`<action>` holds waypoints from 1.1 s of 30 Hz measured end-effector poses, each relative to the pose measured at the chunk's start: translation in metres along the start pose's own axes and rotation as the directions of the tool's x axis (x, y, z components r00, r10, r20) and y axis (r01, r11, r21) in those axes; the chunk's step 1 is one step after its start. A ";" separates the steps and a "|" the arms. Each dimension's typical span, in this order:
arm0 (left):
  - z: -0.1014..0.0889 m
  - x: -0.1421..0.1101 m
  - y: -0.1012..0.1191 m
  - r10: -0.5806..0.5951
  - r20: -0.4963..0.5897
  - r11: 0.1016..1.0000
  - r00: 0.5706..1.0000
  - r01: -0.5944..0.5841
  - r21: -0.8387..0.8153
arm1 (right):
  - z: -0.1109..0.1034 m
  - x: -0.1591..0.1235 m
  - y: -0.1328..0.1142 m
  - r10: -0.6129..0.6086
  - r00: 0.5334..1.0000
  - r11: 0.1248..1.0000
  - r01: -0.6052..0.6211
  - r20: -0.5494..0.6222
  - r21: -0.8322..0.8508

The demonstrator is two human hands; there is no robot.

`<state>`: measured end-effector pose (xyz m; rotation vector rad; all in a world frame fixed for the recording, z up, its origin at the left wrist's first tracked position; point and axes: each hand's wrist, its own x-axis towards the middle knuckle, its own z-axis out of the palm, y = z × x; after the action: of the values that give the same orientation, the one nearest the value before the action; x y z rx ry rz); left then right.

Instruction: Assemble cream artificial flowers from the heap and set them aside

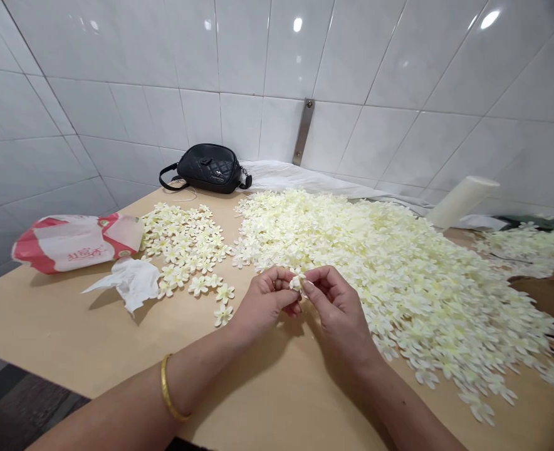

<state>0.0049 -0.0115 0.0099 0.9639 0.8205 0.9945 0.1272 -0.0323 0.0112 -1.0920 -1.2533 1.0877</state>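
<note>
Between my two hands, at the front of a large heap of pale yellow-white artificial flowers, is a small artificial flower. My left hand pinches it from the left with thumb and fingers. From the right, the thumb and forefinger of my right hand close on the same flower. Its petals are partly covered by my fingertips. Left of my left hand, a smaller group of similar flowers lies spread out, with a few single ones nearest me.
The wooden table holds a red and white tissue pack and a crumpled tissue at left. A black bag stands by the tiled wall. Behind the heap are white sheeting and a white roll.
</note>
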 end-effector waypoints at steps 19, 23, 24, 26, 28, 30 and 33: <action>0.000 -0.002 0.001 0.027 0.006 0.995 1.000 -0.027 0.097 | -0.004 0.001 0.003 -0.038 0.999 0.989 0.034 -0.023 -0.145; -0.004 0.001 -0.001 -0.002 0.081 0.999 0.997 0.005 -0.037 | -0.002 0.004 -0.001 0.097 0.990 0.981 -0.112 0.101 0.159; -0.005 0.002 -0.001 -0.010 0.099 0.998 0.995 0.016 -0.064 | -0.002 0.005 -0.001 0.126 0.982 0.964 -0.154 0.140 0.215; -0.006 0.003 -0.001 -0.006 0.114 0.998 0.993 0.012 -0.056 | -0.002 0.005 0.000 0.148 0.971 0.945 -0.195 0.190 0.261; -0.006 0.002 0.001 0.022 0.099 0.999 0.995 -0.024 0.025 | -0.002 0.004 0.001 0.133 0.971 0.952 -0.181 0.196 0.246; -0.004 0.000 0.002 0.060 0.069 0.990 0.996 -0.069 0.124 | -0.002 0.003 0.002 0.126 0.975 0.962 -0.165 0.186 0.217; -0.002 -0.002 0.002 0.085 0.066 0.978 0.994 -0.096 0.183 | -0.002 0.004 0.006 0.150 0.979 0.959 -0.178 0.137 0.223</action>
<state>0.0019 -0.0128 0.0116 1.1945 0.8380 0.9750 0.1292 -0.0278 0.0062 -0.9749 -1.1063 1.4071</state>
